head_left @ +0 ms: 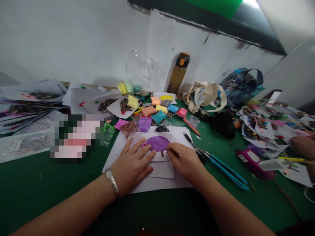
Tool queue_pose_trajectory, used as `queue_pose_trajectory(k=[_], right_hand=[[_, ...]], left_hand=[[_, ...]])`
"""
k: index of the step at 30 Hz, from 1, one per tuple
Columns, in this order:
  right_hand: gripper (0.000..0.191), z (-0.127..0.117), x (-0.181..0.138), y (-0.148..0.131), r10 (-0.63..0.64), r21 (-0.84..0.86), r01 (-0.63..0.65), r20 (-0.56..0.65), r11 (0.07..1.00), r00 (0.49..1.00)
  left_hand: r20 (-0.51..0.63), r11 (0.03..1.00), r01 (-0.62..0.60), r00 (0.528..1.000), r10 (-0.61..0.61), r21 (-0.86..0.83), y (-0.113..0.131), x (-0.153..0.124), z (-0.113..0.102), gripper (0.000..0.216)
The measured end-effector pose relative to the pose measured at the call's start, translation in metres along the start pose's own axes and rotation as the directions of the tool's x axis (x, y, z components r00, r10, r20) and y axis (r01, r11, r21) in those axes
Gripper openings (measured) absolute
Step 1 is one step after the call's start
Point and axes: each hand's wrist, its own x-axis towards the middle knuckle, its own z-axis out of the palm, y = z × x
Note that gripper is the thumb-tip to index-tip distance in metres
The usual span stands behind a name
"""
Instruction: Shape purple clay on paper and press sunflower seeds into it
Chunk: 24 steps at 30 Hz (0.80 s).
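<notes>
My left hand (131,164) lies flat with fingers spread on a white paper sheet (147,183), its fingertips beside a flat purple clay disc (157,143) pressed onto a smaller white card. My right hand (185,161) is closed around a thin dark tool (169,150) whose tip touches the disc's lower right edge, near a small brown stem. A silver bracelet (112,181) sits on my left wrist.
Several coloured clay packets (152,113) lie behind the paper. Blue-handled scissors (227,169), a black pen (189,139), an orange pen (191,126), a brown bottle (177,73), bags (209,95) and paper stacks (27,108) crowd the green table (61,183). Another person's hand (302,146) works at right.
</notes>
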Motion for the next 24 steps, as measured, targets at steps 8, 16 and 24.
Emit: queue_pose_trajectory(k=[8, 16, 24], right_hand=[[0.018, -0.0002, -0.0015, 0.0022, -0.017, 0.013, 0.017, 0.015, 1.0, 1.0], [0.015, -0.0023, 0.0033, 0.0049, 0.028, 0.051, -0.028, -0.001, 0.998, 1.0], [0.015, 0.002, 0.0024, 0.0047, -0.048, -0.021, 0.047, -0.005, 0.999, 0.999]], left_hand=[[-0.049, 1.0, -0.013, 0.999, 0.014, 0.018, -0.0002, -0.0005, 0.0019, 0.031], [-0.081, 1.0, -0.024, 0.996, 0.025, 0.019, 0.0009, -0.0002, -0.0011, 0.029], [-0.092, 1.0, -0.021, 0.996, 0.022, 0.01, 0.0005, -0.0006, 0.0016, 0.029]])
